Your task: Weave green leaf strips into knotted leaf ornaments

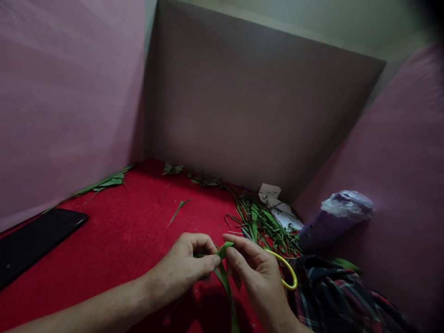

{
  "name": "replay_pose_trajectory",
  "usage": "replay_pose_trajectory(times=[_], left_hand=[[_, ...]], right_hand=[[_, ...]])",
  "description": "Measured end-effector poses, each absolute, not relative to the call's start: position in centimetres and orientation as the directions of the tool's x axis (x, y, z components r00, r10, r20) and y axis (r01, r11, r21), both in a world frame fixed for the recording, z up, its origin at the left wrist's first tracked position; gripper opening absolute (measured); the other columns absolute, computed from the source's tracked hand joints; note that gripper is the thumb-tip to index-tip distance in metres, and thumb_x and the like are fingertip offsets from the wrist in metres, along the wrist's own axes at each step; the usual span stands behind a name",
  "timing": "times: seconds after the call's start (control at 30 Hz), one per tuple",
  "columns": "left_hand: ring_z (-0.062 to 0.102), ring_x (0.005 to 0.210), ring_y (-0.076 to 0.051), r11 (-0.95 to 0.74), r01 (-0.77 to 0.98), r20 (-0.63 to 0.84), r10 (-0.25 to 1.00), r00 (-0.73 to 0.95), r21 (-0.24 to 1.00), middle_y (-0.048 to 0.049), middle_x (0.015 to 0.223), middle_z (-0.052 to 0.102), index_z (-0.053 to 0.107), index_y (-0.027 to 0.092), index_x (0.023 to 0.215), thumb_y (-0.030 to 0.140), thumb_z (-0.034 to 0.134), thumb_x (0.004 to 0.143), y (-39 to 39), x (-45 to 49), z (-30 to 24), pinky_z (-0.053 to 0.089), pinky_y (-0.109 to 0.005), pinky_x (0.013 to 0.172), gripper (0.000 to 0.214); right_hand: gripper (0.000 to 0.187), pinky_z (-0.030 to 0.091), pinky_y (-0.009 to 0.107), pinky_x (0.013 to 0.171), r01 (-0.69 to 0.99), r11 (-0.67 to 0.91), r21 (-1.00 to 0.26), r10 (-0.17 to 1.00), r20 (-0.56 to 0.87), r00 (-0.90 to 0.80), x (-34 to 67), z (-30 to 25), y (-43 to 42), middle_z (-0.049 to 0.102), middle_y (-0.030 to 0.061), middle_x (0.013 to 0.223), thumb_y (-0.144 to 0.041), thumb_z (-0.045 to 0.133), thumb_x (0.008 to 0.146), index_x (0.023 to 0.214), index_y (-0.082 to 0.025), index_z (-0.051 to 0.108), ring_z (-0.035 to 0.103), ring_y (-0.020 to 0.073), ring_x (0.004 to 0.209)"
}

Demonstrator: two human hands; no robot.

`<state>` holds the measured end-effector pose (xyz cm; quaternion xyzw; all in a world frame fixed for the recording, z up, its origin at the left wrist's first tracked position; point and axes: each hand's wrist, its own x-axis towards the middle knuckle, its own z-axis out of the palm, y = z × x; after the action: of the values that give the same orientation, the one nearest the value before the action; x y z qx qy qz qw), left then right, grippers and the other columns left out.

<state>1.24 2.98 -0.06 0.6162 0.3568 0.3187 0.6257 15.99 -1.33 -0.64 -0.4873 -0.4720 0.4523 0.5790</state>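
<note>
A long green leaf strip [226,282] is pinched between both hands, its upper part folded and its tail hanging toward the red floor covering [138,240]. My left hand [189,259] grips the fold from the left with thumb and forefinger. From the other side, my right hand [255,268] holds the fold's tip between thumb and fingers. Just behind the right hand lie scissors with a yellow handle [289,275], partly covered by that hand. Part of the leaf is hidden inside the left fingers.
A heap of green leaves and stems [267,224] lies beyond my right hand, near white papers [282,215]. A purple bin with a plastic liner [333,219] stands by the right wall. Plaid cloth [333,291] is at lower right, a black phone [41,240] at left.
</note>
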Motion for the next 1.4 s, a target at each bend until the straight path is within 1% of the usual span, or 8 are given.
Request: replay_pose_trajectory(times=[0.23, 0.43, 0.57, 0.67, 0.8, 1.07, 1.23, 1.4], left_hand=[[0.040, 0.048, -0.008, 0.046, 0.009, -0.042, 0.793, 0.608, 0.999, 0.0068, 0.051, 0.048, 0.056, 0.016, 0.063, 0.025, 0.061, 0.069, 3.0, 1.0, -0.4, 0.029, -0.021, 0.049, 0.011], [0.040, 0.048, -0.008, 0.088, -0.047, -0.040, 0.785, 0.618, 0.995, 0.0047, 0.051, 0.050, 0.058, 0.014, 0.065, 0.029, 0.063, 0.066, 3.0, 0.9, 0.5, 0.028, -0.022, 0.048, 0.016], [0.041, 0.050, -0.009, 0.052, -0.077, 0.002, 0.816, 0.578, 0.996, 0.0037, 0.053, 0.051, 0.058, 0.013, 0.063, 0.031, 0.063, 0.067, 2.7, 0.9, 1.1, 0.030, -0.022, 0.050, 0.018], [0.043, 0.053, -0.009, 0.036, -0.081, 0.014, 0.839, 0.544, 0.996, 0.0035, 0.055, 0.052, 0.057, 0.014, 0.064, 0.031, 0.063, 0.069, 2.6, 0.9, 1.2, 0.032, -0.022, 0.052, 0.019], [0.042, 0.053, -0.009, 0.024, -0.071, 0.016, 0.855, 0.519, 0.997, 0.0039, 0.055, 0.052, 0.057, 0.015, 0.064, 0.031, 0.063, 0.070, 2.7, 1.0, 1.2, 0.031, -0.022, 0.052, 0.019], [0.044, 0.052, -0.009, 0.021, -0.052, 0.011, 0.837, 0.547, 0.998, 0.0040, 0.054, 0.053, 0.057, 0.015, 0.065, 0.030, 0.062, 0.072, 2.8, 0.9, 0.8, 0.033, -0.023, 0.053, 0.018], [0.044, 0.052, -0.009, 0.006, -0.068, 0.033, 0.822, 0.568, 0.998, 0.0042, 0.054, 0.052, 0.057, 0.015, 0.066, 0.030, 0.062, 0.073, 3.0, 0.9, 0.4, 0.033, -0.022, 0.052, 0.017], [0.042, 0.053, -0.009, -0.008, -0.077, 0.049, 0.834, 0.549, 0.997, 0.0048, 0.055, 0.050, 0.057, 0.015, 0.067, 0.030, 0.062, 0.073, 3.1, 1.0, 0.2, 0.032, -0.022, 0.052, 0.017]], right_hand=[[0.026, 0.043, 0.027, 0.057, 0.136, 0.234, -0.963, 0.962, 0.250, 0.110, 16.5, -1.3, -1.5, 0.060, 0.0025, 0.073, -0.039, 0.061, 0.080, 0.099, -0.024, 0.071, 0.051, 0.0138, 0.062], [0.025, 0.038, 0.041, 0.090, 0.301, 0.281, -0.911, 0.952, 0.304, 0.032, 16.7, -1.4, -1.6, 0.068, 0.0058, 0.088, -0.038, 0.056, 0.085, 0.100, -0.024, 0.070, 0.057, 0.0221, 0.090], [0.021, 0.045, 0.032, 0.079, 0.155, 0.314, -0.937, 0.949, 0.312, -0.037, 16.3, -1.2, -1.7, 0.065, 0.0043, 0.090, -0.033, 0.052, 0.088, 0.103, -0.023, 0.064, 0.058, 0.0184, 0.086], [0.013, 0.046, 0.026, 0.070, 0.022, 0.299, -0.954, 0.954, 0.298, -0.037, 15.9, -1.2, -1.8, 0.062, 0.0016, 0.085, -0.032, 0.054, 0.087, 0.093, -0.022, 0.059, 0.058, 0.0149, 0.078], [0.013, 0.044, 0.024, 0.064, 0.103, 0.301, -0.948, 0.954, 0.299, -0.031, 16.0, -1.4, -1.7, 0.059, -0.0003, 0.075, -0.032, 0.055, 0.086, 0.081, -0.020, 0.058, 0.055, 0.0127, 0.068], [0.016, 0.036, 0.021, 0.050, 0.148, 0.281, -0.948, 0.955, 0.292, 0.056, 16.5, -1.4, -1.6, 0.053, -0.0038, 0.061, -0.034, 0.058, 0.084, 0.095, -0.022, 0.057, 0.046, 0.0103, 0.054], [0.012, 0.032, 0.021, 0.048, 0.254, 0.388, -0.886, 0.914, 0.405, 0.013, 16.9, -1.9, -1.6, 0.048, -0.0047, 0.058, -0.028, 0.056, 0.086, 0.095, -0.024, 0.063, 0.039, 0.0088, 0.051], [0.012, 0.036, 0.022, 0.049, 0.330, 0.430, -0.840, 0.895, 0.446, -0.031, 16.9, -1.9, -1.4, 0.054, -0.0017, 0.064, -0.025, 0.054, 0.086, 0.090, -0.022, 0.066, 0.043, 0.0100, 0.053]])
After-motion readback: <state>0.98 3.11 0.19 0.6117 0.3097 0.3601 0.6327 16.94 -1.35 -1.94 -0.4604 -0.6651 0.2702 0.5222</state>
